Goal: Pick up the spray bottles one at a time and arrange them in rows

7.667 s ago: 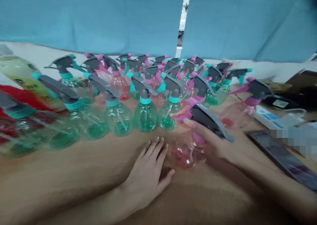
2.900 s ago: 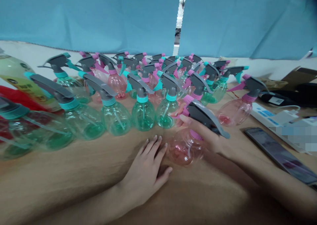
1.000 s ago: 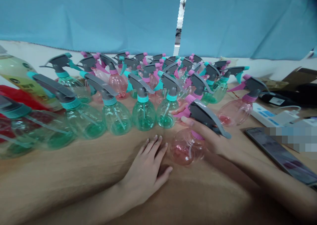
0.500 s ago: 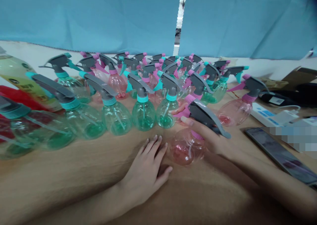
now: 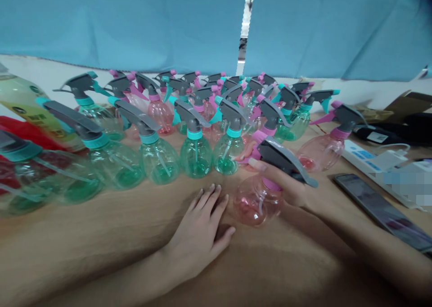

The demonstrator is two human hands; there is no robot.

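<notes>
My right hand [image 5: 281, 174] is closed around the neck and trigger of a pink spray bottle [image 5: 253, 203], which has a grey head and a pink collar. Its base is at the table surface, right of my left hand [image 5: 202, 230]. That hand lies palm down on the wooden table [image 5: 111, 235], fingers spread, holding nothing. Just behind, a green spray bottle [image 5: 196, 156] and another green spray bottle [image 5: 227, 151] stand upright. A second pink spray bottle [image 5: 320, 149] stands to the right, beyond my right hand. Part of the held bottle's neck is hidden by my fingers.
Several more green and pink spray bottles crowd the back and left. A large labelled bottle [image 5: 37, 109] and something red [image 5: 20, 133] are at far left. On the right are a phone [image 5: 381, 210], a white power strip [image 5: 364, 158] and a cardboard box [image 5: 410, 106]. Blue cloth [image 5: 151, 28] hangs behind.
My right hand and the pink spray bottle in it have shifted very slightly to the right. The left hand stays flat in the same place.
</notes>
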